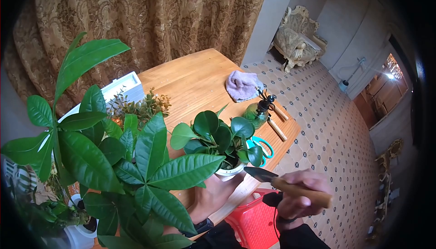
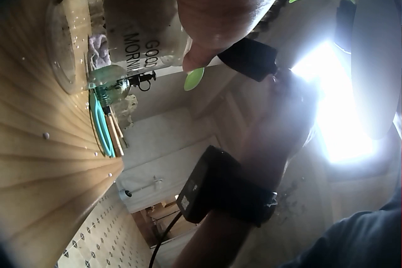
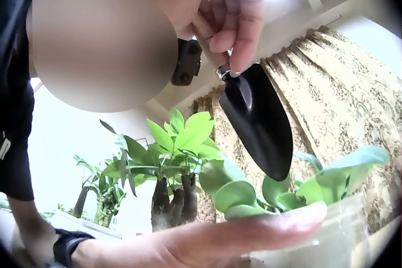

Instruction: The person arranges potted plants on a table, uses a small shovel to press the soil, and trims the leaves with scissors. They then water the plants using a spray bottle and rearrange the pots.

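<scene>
In the head view my left hand [image 1: 217, 193] grips a pale plant pot [image 1: 230, 172] that holds a plant with round, glossy leaves [image 1: 222, 137]. Lettering reading "GOOD MORNING" shows on the pot's side in the left wrist view, with a clear outer base [image 2: 59, 42] around its lower end. My right hand [image 1: 305, 187] grips the wooden handle of a small trowel [image 1: 261, 175], whose dark blade points at the pot's near rim. From the right wrist, the blade [image 3: 260, 123] hangs point down above the leaves, and my left thumb [image 3: 276, 227] lies along the pot.
A large-leaved potted plant [image 1: 177, 171] covers the table's left side. Beyond the pot are teal scissors [image 1: 268, 148], a green spray bottle [image 1: 256, 115], wooden-handled tools [image 1: 278, 129] and a purple cloth [image 1: 243, 85]. A red plastic stool [image 1: 254, 217] stands below the table's near edge.
</scene>
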